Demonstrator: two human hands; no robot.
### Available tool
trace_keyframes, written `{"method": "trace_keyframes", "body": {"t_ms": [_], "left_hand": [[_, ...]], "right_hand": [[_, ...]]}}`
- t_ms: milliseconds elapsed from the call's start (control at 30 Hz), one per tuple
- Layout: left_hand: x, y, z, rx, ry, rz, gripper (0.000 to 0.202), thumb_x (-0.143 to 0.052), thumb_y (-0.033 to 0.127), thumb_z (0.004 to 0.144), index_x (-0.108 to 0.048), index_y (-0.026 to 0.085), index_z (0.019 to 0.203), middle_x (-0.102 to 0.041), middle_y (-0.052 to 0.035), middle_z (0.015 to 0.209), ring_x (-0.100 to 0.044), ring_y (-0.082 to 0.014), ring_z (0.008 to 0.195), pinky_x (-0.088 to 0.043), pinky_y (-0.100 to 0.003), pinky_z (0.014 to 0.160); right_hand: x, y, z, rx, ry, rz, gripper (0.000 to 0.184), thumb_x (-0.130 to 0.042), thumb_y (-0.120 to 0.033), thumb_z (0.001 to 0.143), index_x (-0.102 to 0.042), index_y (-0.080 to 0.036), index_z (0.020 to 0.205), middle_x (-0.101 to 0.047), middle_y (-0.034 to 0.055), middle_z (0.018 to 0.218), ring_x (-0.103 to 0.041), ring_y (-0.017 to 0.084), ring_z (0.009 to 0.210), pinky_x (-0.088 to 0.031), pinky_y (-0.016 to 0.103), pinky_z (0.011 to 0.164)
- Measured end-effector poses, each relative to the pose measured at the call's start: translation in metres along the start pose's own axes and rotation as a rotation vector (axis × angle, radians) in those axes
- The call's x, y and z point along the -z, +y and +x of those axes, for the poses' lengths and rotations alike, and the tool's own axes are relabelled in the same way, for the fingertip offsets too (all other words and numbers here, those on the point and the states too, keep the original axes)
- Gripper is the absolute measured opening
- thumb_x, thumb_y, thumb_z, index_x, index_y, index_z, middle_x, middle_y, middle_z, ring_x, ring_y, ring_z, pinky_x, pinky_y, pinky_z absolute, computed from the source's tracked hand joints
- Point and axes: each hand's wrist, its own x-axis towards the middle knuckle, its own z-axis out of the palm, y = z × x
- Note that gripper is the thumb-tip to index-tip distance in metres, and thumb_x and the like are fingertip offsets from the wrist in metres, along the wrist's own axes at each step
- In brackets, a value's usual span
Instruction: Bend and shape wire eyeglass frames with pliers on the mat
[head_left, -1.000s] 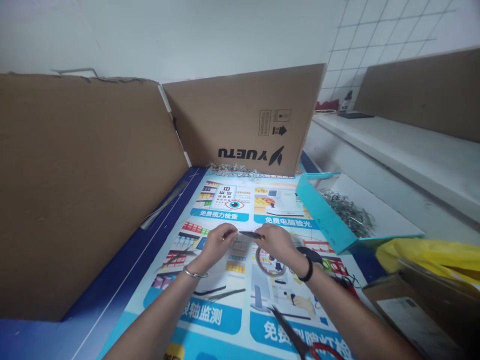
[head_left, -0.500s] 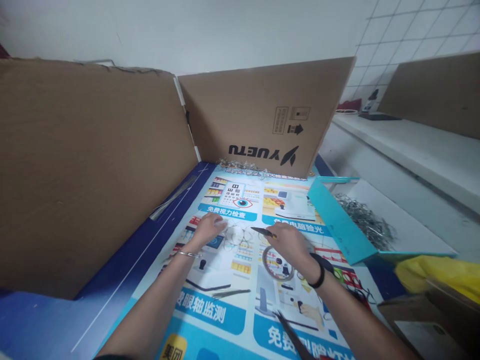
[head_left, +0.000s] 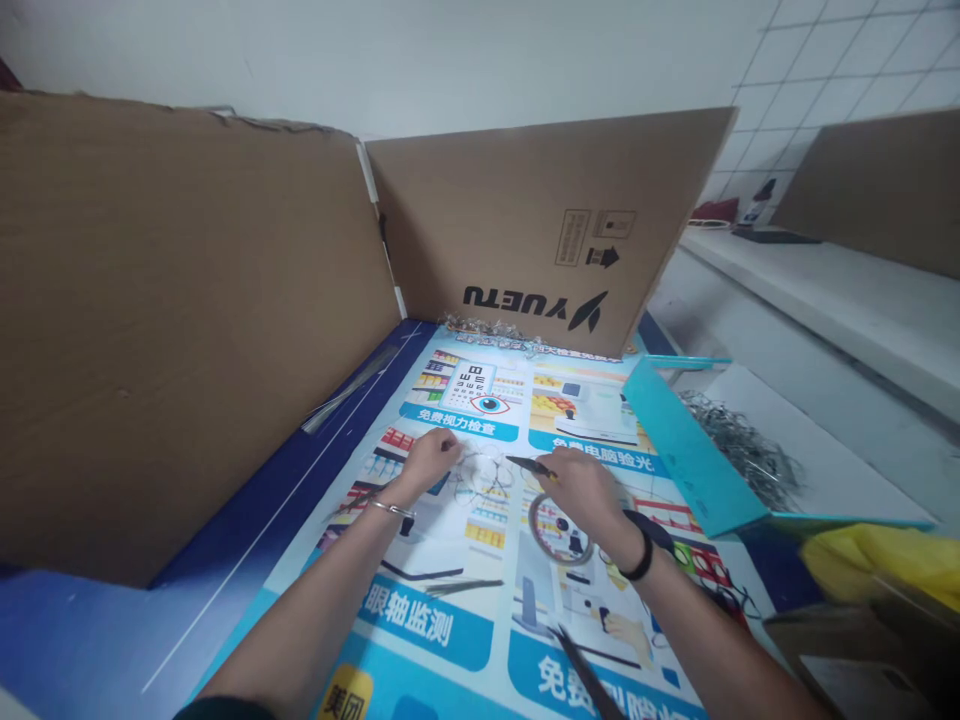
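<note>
My left hand (head_left: 429, 459) rests on the printed poster (head_left: 480, 590), its fingers pinched on the left end of a thin wire spectacle frame (head_left: 481, 474) that lies flat between my hands. To the right, my right hand (head_left: 581, 488) is closed round a slim dark tool with a yellow band (head_left: 529, 465), whose tip points left towards the frame. A roll of clear tape (head_left: 556, 527) lies under my right wrist, which wears a black band.
Cardboard walls stand at the left (head_left: 180, 320) and at the back (head_left: 540, 235). A teal tray (head_left: 690, 440) with a heap of wire parts (head_left: 739, 445) lies at the right, a yellow bag (head_left: 885, 555) beyond it. Scissors (head_left: 589, 675) lie near the front edge.
Both hands moved slightly away from me and lowered the wire frame onto the poster; the camera view shifted left.
</note>
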Motion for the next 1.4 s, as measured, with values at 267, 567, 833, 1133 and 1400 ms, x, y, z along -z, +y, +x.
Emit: {"method": "trace_keyframes", "body": {"t_ms": [267,567,833,1133,1400], "left_hand": [[-0.005,0.005,-0.002,0.077,-0.024,-0.057,0.028,-0.059,0.033,0.073,-0.059,0.02,0.097,-0.064,-0.0024,0.086,-0.058,-0.0149,0.075,-0.041,-0.024,0.067],[-0.005,0.016,-0.004,0.073,-0.025,-0.04,0.008,-0.055,0.026,0.074,-0.057,0.02,0.07,-0.061,0.0013,0.069,-0.054,-0.013,0.064,-0.036,-0.022,0.058],[-0.008,0.022,-0.011,0.099,0.007,-0.34,0.012,-0.054,0.029,0.074,-0.049,0.02,0.067,-0.056,0.0034,0.062,-0.051,-0.0115,0.057,-0.035,-0.022,0.056],[-0.011,0.031,-0.016,0.154,-0.159,-0.676,0.019,-0.057,0.026,0.072,-0.055,0.019,0.09,-0.06,0.0013,0.074,-0.046,-0.0079,0.054,-0.035,-0.02,0.051],[-0.008,0.039,-0.019,0.156,-0.166,-0.653,0.012,-0.06,0.027,0.07,-0.057,0.016,0.073,-0.053,0.004,0.065,-0.04,-0.0061,0.05,-0.032,-0.02,0.049]], "right_hand": [[-0.005,0.002,0.001,-0.008,0.012,-0.018,0.015,-0.052,-0.024,0.082,-0.066,-0.022,0.078,-0.063,0.0023,0.077,-0.055,0.015,0.076,-0.031,0.025,0.065],[-0.009,0.006,0.0,0.011,0.051,-0.032,0.014,-0.053,-0.023,0.081,-0.065,-0.022,0.076,-0.062,0.001,0.075,-0.054,0.015,0.074,-0.031,0.025,0.065],[-0.008,0.003,0.001,0.01,0.014,-0.019,0.017,-0.051,-0.025,0.084,-0.067,-0.022,0.08,-0.063,0.0024,0.079,-0.055,0.016,0.08,-0.031,0.026,0.069],[-0.009,0.001,0.0,0.021,0.024,-0.014,0.016,-0.051,-0.026,0.084,-0.066,-0.023,0.08,-0.063,0.0019,0.079,-0.054,0.016,0.082,-0.031,0.026,0.072],[-0.008,0.0,-0.001,0.018,0.013,-0.02,0.011,-0.054,-0.023,0.081,-0.065,-0.023,0.079,-0.062,0.0019,0.08,-0.052,0.016,0.082,-0.03,0.026,0.073]]}}
